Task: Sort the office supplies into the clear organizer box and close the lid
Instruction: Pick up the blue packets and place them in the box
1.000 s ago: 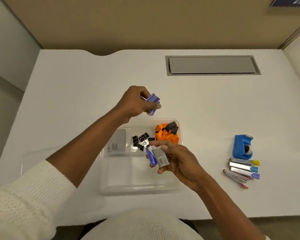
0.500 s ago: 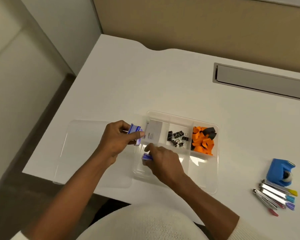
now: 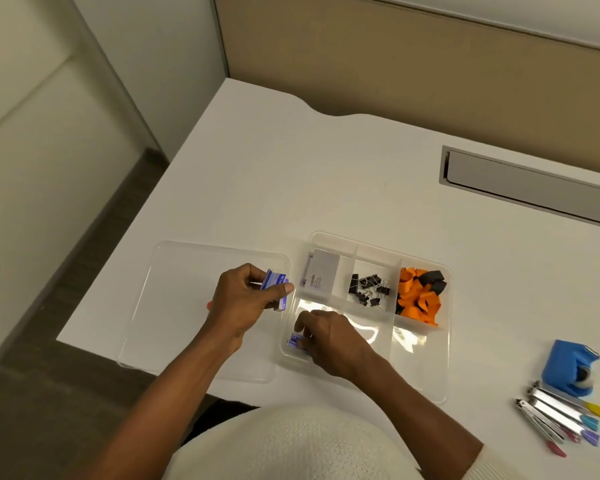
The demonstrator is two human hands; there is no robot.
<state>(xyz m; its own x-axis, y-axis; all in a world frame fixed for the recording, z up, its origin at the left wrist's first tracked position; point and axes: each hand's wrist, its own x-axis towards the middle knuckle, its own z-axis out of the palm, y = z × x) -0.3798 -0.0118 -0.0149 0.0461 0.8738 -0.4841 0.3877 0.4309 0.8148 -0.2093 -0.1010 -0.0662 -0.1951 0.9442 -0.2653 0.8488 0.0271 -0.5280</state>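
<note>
The left hand (image 3: 245,299) pinches a small blue box (image 3: 274,285) over the lid (image 3: 174,271). The right hand (image 3: 329,337) presses another blue box (image 3: 296,342) into the organizer (image 3: 444,341) — near-left compartment.

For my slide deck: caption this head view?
Right hand sets blue box into clear organizer; left hand holds more blue boxes.

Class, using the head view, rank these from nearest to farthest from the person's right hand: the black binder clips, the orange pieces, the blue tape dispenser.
1. Binder clips: middle back compartment, just beyond the right hand.
2. Orange pieces: next compartment to the right.
3. Tape dispenser: outside the box, far right on the desk.
</note>
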